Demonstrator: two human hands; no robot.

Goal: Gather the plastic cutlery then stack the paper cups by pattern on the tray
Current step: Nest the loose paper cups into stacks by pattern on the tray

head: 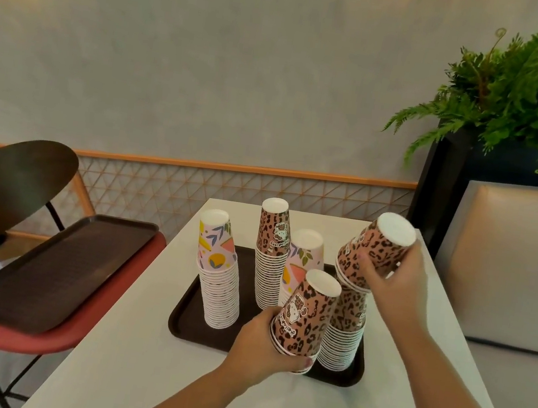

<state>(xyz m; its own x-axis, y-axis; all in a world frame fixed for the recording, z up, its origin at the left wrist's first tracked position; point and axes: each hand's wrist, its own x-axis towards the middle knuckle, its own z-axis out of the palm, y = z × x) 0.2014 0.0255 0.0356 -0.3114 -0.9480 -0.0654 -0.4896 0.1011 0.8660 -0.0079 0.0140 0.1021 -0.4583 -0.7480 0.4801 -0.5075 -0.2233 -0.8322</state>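
Note:
A dark brown tray (186,325) sits on the white table (133,375). On it stand upside-down cup stacks: a floral stack (218,286) at the left, a leopard stack (270,259) at the back, a second floral stack (303,260) behind my hands, and a leopard stack (343,339) at the right. My left hand (258,344) grips a short stack of leopard cups (305,316) at the tray's front edge. My right hand (391,280) holds another short leopard stack (374,253), tilted, over the right leopard stack. No cutlery is in view.
An empty dark tray (54,270) lies on a red-seated chair (34,340) to the left. A beige upholstered bench (511,265) stands to the right, with a fern planter (518,93) behind it. The wall is close behind the table.

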